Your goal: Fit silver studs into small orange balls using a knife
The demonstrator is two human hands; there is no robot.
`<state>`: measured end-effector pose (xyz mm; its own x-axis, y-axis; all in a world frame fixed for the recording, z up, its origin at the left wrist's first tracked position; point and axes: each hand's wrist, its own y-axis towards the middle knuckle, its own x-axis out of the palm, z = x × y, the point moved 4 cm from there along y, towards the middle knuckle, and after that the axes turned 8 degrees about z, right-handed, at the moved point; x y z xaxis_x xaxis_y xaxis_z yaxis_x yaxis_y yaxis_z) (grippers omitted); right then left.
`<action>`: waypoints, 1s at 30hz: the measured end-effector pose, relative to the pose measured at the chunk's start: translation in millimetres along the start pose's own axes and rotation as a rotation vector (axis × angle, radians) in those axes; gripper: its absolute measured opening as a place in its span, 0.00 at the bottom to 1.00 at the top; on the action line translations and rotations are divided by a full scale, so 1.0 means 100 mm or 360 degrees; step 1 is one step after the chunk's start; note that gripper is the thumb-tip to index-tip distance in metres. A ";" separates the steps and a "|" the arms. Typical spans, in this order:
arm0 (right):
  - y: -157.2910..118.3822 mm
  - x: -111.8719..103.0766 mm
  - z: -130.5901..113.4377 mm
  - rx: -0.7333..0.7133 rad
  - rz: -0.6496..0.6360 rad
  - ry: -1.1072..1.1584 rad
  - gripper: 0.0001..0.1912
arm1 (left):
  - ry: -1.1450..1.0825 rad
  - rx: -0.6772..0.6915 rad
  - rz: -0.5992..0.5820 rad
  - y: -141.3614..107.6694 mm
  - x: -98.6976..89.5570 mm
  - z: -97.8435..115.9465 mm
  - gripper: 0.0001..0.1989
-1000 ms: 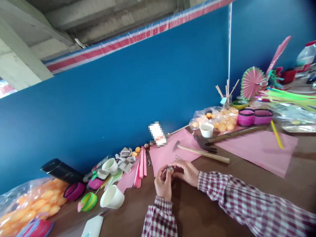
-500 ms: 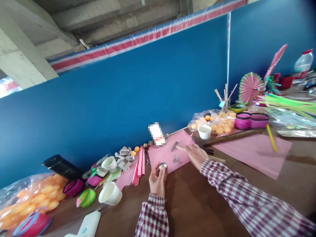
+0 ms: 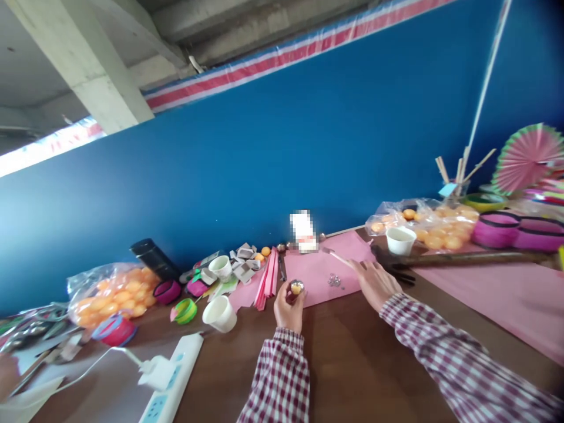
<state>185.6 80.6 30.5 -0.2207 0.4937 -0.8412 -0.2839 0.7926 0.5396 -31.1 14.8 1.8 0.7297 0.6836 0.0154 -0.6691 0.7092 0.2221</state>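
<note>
My left hand [image 3: 289,310] is closed around a shiny round metal piece [image 3: 296,286], with a yellowish patch showing on its upper side. I cannot tell whether this is hollow or just a reflection. My right hand [image 3: 376,284] grips the light wooden handle of a small hammer [image 3: 338,257], its grey head pointing left over the pink paper [image 3: 308,269]. Between the two hands, a small heap of silvery bits [image 3: 335,281] lies on the paper. Pink paper strips [image 3: 268,279] are to the left of my left hand.
White cups [image 3: 220,314] and a white power strip [image 3: 180,370] with a plug stand left. Bagged orange balls [image 3: 117,294] lie further left, others [image 3: 445,232] at right. A long dark wooden handle [image 3: 476,258] lies beyond my right hand. The blue partition [image 3: 264,158] borders the table's back.
The view has swung left, so things appear further right and the power strip shows more. The metal piece in my left hand has turned, showing a yellowish patch. Both hands keep their hold.
</note>
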 end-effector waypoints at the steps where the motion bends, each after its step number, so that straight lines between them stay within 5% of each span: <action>1: -0.01 -0.04 -0.05 -0.0032 0.0043 0.0091 0.18 | -0.0003 -0.0017 0.0018 0.01 -0.01 -0.01 0.22; 8: -0.13 -0.29 -0.41 -0.0361 0.0138 0.0391 0.15 | -0.0038 -0.0130 0.0092 0.06 -0.03 -0.08 0.22; 30: -0.18 -0.20 -0.47 -0.0317 0.0136 0.0355 0.16 | -0.0149 -0.0139 0.0007 0.04 0.01 -0.13 0.23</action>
<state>151.1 39.2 39.0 -0.4446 0.4471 -0.7762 -0.4281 0.6551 0.6226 -34.6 20.4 -9.7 0.7337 0.6708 0.1080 -0.6793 0.7211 0.1362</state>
